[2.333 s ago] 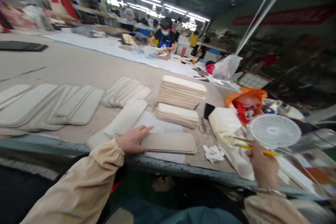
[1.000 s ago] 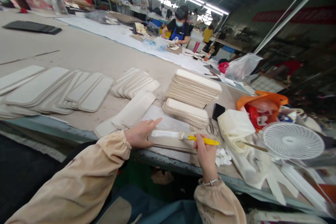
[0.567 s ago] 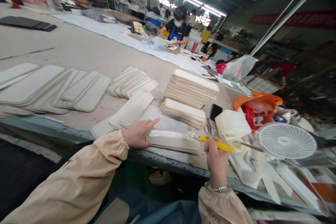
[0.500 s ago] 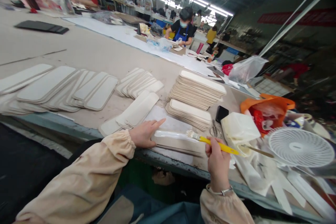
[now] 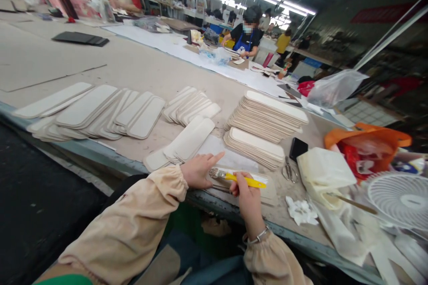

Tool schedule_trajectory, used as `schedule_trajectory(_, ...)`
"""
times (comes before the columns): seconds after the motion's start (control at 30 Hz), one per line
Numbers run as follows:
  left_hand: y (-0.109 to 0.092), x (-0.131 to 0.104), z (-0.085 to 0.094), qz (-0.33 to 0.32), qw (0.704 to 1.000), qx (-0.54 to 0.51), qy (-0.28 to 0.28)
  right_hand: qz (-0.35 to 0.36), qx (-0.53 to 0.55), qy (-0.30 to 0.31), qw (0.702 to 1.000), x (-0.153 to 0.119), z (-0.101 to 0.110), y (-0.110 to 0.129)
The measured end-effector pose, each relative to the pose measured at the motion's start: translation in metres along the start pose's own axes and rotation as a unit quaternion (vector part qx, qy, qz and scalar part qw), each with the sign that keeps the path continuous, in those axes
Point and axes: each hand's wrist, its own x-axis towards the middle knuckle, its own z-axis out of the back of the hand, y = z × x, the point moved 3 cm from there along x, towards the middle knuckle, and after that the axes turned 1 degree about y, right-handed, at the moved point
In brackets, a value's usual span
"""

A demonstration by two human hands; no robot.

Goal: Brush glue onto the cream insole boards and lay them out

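A person's 2 hands work at the near edge of a broad beige surface (image 5: 140, 62). The right hand (image 5: 246, 191) has its grip closed around the yellow handle of a brush (image 5: 230, 177), whose pale bristles point left and meet a flat, round-cornered panel (image 5: 269, 190) near its left end. A glossy white streak shows on the panel, partly hidden by the right hand. The left hand (image 5: 199, 171) rests at that left end with its grip loose, thumb and index finger spread apart, just beside the bristles.

The panel lies on a white sheet (image 5: 222, 151). Behind it stand 2 neat stacks of similar pieces, a taller stack (image 5: 267, 118) and a lower stack (image 5: 254, 149). Fanned-out panels (image 5: 143, 116) spread to the left. To the right are scissors (image 5: 289, 170), a white container (image 5: 326, 171), crumpled tissue (image 5: 301, 210) and an orange bag (image 5: 334, 137). A co-worker in a blue apron (image 5: 243, 45) is across the surface.
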Motion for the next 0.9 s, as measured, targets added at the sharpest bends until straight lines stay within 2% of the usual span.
schedule_trajectory(0.17,0.000,0.000,0.000,0.000,1.000,0.001,0.001,0.009,-0.034,0.008,0.999,-0.010,0.004,0.003)
schedule_trajectory(0.3,-0.003,0.000,0.002,0.000,1.000,0.004,0.009,0.022,-0.059,-0.015,0.998,-0.011,0.019,0.005)
schedule_trajectory(0.53,-0.006,0.003,0.006,0.017,1.000,0.005,0.020,0.039,-0.084,-0.096,0.991,-0.009,0.080,0.000)
schedule_trajectory(0.7,-0.008,0.003,0.007,0.027,0.999,0.005,0.018,0.033,-0.136,-0.171,0.975,-0.011,0.125,0.001)
schedule_trajectory(0.9,-0.009,0.004,0.007,0.020,1.000,0.008,0.013,0.037,-0.194,-0.226,0.954,-0.012,0.162,0.001)
